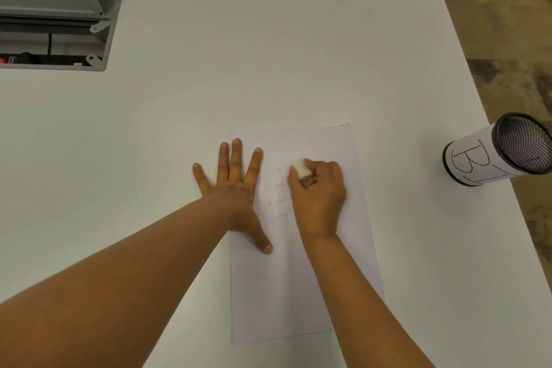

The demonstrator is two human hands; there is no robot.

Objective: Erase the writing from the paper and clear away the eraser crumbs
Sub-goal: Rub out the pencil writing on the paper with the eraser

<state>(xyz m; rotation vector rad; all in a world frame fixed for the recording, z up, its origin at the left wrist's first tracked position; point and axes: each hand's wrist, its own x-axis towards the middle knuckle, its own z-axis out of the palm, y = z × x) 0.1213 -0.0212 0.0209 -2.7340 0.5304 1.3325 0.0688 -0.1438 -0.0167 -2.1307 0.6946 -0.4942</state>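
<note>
A white sheet of paper (pixel 301 287) lies on the white table, with faint pencil writing (pixel 276 196) in several lines on its upper half. My left hand (pixel 236 188) lies flat with fingers spread, pressing the paper's left edge. My right hand (pixel 319 194) grips a white eraser (pixel 299 168) and holds it against the top line of writing. The right hand hides the right part of the writing. I cannot make out any crumbs.
A black mesh cup (pixel 501 149) wrapped in paper marked "B" stands at the table's right edge. A grey open cable hatch (pixel 98 27) is set into the table (pixel 209 54) at the far left. Patterned floor shows beyond the right edge.
</note>
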